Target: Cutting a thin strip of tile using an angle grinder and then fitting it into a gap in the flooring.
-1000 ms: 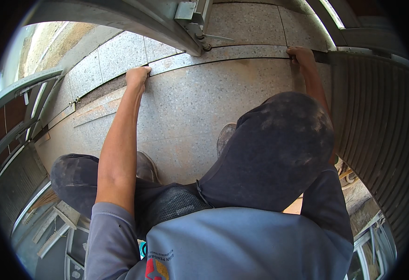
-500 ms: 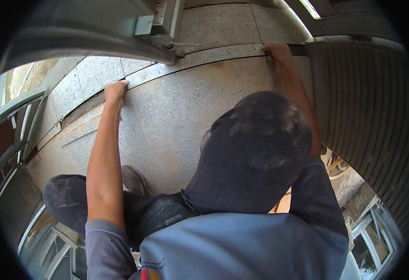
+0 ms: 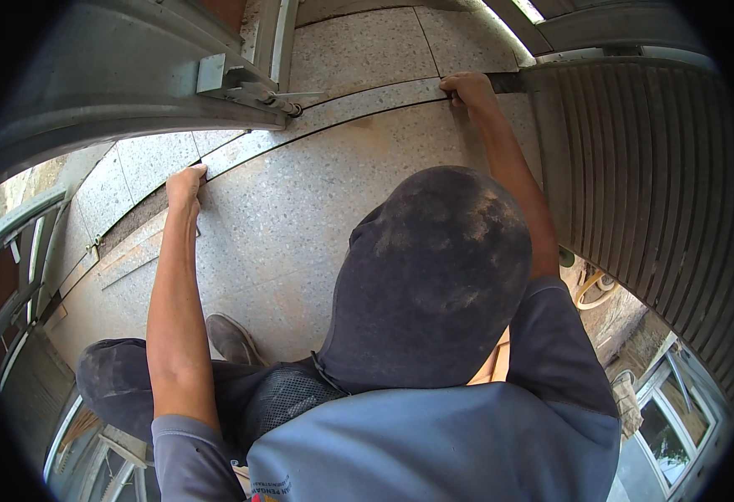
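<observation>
A long, narrow strip of speckled grey tile (image 3: 342, 107) lies along a gap in the floor, between larger tiles on both sides. At its left end, my left hand (image 3: 186, 186) has its fingers closed on the strip's end. The far right end is gripped by my right hand (image 3: 469, 89), its fingers curled over the end and thumb side down. A dark joint line runs along the strip's near edge. Left of my left hand, the gap shows as a bare, rough brown channel (image 3: 135, 213). My fingertips are partly hidden at both ends.
A metal frame with a bolt (image 3: 254, 96) overhangs the strip's far side. Corrugated dark metal (image 3: 635, 176) stands at the right. Speckled floor tile (image 3: 266, 226) spreads before my knees, with a thin straight piece (image 3: 128, 273) on it at the left. My shoe (image 3: 235, 339) rests on the tile.
The view has shifted slightly, so the scene sits further left in the picture. Both hands keep their places at the two ends of the tile strip.
</observation>
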A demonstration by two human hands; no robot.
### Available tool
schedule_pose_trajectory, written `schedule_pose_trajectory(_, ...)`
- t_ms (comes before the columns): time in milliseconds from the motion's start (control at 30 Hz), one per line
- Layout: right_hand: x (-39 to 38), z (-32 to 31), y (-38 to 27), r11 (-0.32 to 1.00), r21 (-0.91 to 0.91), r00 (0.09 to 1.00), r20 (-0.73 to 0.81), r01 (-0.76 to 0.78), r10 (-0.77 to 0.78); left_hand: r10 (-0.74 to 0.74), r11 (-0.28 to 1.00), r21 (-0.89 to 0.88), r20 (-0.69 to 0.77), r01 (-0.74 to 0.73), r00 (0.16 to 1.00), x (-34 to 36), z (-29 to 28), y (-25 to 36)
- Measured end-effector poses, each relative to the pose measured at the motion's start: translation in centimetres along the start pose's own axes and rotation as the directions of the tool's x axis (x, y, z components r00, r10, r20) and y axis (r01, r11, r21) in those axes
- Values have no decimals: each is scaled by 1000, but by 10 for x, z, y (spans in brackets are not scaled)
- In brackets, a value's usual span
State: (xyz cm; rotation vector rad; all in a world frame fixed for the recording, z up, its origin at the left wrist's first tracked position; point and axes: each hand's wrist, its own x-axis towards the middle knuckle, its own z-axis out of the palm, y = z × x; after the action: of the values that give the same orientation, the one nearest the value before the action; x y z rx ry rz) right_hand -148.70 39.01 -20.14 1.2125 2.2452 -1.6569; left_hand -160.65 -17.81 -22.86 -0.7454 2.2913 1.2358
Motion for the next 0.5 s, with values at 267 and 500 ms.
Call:
schedule_pose_trajectory(267, 4, 1, 2, 1000, 4, 1000, 9, 11, -11, 9, 1000, -27, 14, -9, 1000, 8, -4, -7)
schedule_pose_trajectory(500, 4, -1, 2, 1000, -4, 1000, -1, 5, -5, 4, 1000, -14, 3, -4, 1000, 3, 0, -2)
